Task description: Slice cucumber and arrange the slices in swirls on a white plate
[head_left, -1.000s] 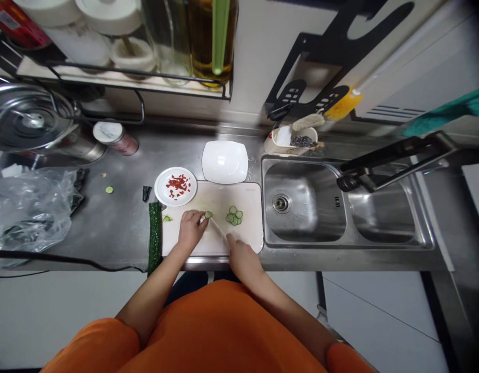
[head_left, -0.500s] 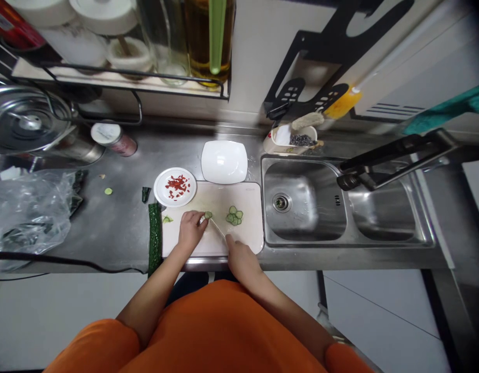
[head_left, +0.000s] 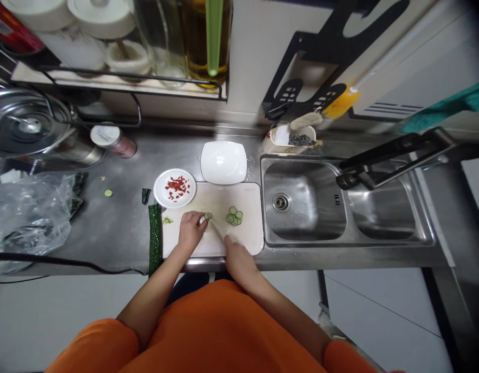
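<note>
My left hand is closed on a small piece of cucumber over the pale cutting board. Fingers wrapped round its handle, my right hand grips a knife, whose thin blade slants up-left to just beside that piece. A cluster of cucumber slices lies on the board to the right, and some green scraps lie near its left edge. Along that edge rests a long dark-green cucumber, its lower end partly behind my left forearm.
A round plate with chopped red bits overlaps the board's upper-left corner; a white rectangular dish sits behind. The sink adjoins on the right, under a dark faucet. Leftward are a cucumber end and a plastic bag.
My right hand and the knife have shifted slightly left, and the blade has tilted to show more of its side. My left hand stays on the cucumber piece.
</note>
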Tool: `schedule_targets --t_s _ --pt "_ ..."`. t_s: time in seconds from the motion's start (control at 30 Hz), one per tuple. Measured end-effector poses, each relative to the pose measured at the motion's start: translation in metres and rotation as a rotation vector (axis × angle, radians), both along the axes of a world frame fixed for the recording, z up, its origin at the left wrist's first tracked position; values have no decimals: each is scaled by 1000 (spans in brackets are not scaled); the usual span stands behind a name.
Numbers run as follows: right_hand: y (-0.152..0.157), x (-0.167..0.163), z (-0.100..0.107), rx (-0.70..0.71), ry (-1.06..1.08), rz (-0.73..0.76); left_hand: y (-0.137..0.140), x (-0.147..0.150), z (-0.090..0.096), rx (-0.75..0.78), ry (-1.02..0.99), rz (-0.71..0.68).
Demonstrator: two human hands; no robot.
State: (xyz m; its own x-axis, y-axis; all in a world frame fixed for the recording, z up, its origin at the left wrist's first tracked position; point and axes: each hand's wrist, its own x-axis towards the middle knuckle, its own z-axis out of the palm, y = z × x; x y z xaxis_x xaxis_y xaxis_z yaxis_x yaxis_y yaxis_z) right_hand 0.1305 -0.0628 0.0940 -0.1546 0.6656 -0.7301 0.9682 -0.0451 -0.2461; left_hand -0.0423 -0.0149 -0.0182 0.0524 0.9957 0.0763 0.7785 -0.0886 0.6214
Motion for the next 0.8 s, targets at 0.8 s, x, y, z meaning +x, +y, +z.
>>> schedule_targets --t_s 0.8 --pt "-14 47 9 -105 -4 -43 13 -35 23 -65 153 241"
